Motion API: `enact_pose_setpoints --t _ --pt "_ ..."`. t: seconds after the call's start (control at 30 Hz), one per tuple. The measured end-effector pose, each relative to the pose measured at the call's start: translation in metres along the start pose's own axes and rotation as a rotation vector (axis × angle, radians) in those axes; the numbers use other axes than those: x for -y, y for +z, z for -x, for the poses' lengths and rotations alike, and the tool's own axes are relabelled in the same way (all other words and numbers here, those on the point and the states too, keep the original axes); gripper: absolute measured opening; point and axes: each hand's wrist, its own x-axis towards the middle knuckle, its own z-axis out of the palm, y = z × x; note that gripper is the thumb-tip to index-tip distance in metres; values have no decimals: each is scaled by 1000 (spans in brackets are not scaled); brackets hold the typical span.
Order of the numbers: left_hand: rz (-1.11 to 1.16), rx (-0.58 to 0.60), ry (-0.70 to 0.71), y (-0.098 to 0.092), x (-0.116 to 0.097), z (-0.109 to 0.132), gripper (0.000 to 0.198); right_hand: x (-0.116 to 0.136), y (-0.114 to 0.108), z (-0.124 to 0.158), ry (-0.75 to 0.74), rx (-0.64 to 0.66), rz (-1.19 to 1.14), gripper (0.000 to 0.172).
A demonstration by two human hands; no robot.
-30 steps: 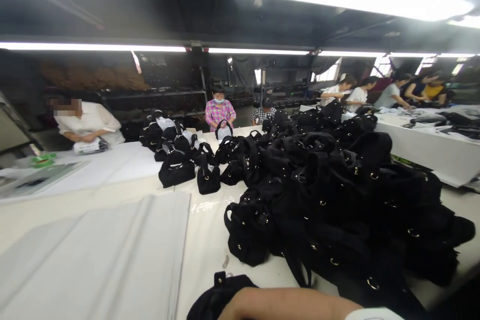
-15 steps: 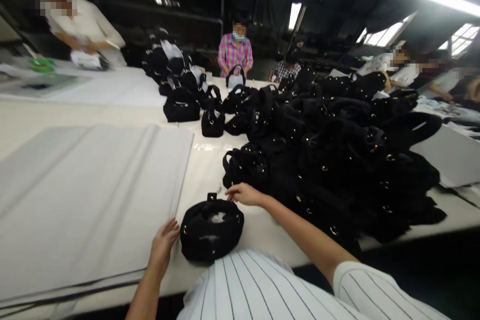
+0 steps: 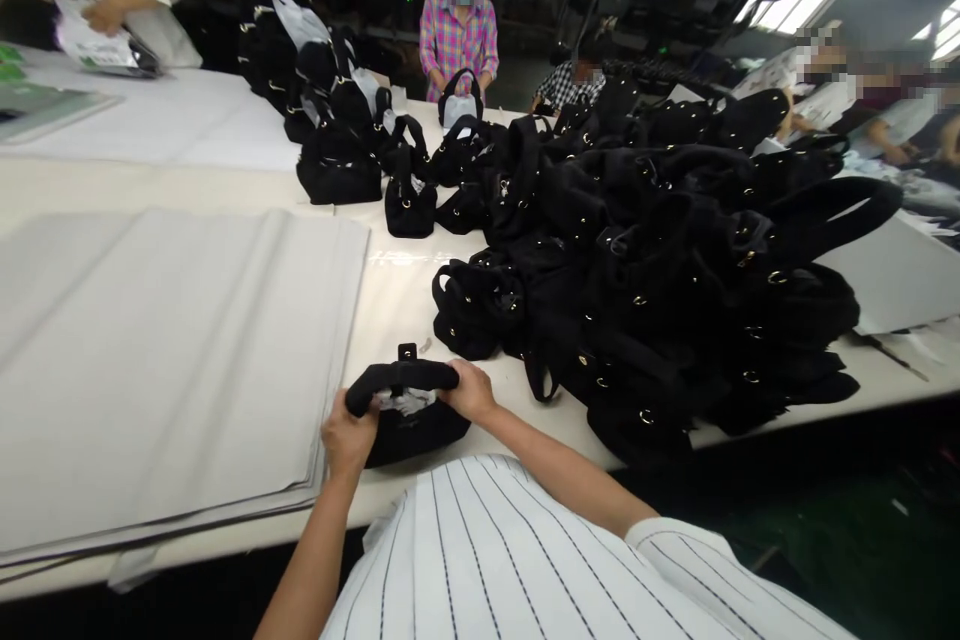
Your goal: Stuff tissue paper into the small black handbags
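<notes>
A small black handbag (image 3: 420, 438) rests on the table in front of my body. Its thick padded handle arches across the top, and pale stuffing shows in the opening. My left hand (image 3: 350, 433) is closed round the left end of the handle. On the other side my right hand (image 3: 471, 390) grips the handle's right end. A black tab with a metal fitting (image 3: 407, 353) sticks up behind the handle. Some fingers of both hands are hidden behind the bag.
A big heap of black handbags (image 3: 660, 250) covers the table to the right. Large pale sheets (image 3: 165, 350) lie stacked at the left. More bags (image 3: 341, 165) stand farther back. Across the table a person in a checked shirt (image 3: 459, 35) holds a bag; other people stand around.
Both hands have come in from beside the handbag and taken hold of its handle, which is now raised. The camera view has tilted downward.
</notes>
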Motion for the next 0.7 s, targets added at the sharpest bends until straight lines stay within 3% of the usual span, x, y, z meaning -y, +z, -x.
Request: enact_pose_setpoints --t 0.13,0.3,0.37,0.43,0.5,0.53,0.63,0.7 --pt "33 -76 -2 1 4 -2 19 -4 -13 -4 -11 -126 76 18" --pt "174 67 64 11 -9 11 19 -22 -20 17 2 -145 30 26" --pt "219 185 121 6 -13 12 29 -29 -30 26 -4 -50 -10 37" --pt "273 326 175 -5 -14 12 43 -25 -57 30 -60 190 -68 50" --pt "357 429 189 -18 -8 14 53 -2 -99 31 -85 371 -179 64" --pt "408 443 169 -24 -3 15 54 17 -125 34 -123 381 -246 62" --pt "547 342 31 -35 17 20 48 95 -197 54 -351 426 -427 49" --pt "601 237 -80 -38 33 19 45 144 -224 69 -505 650 -573 35"
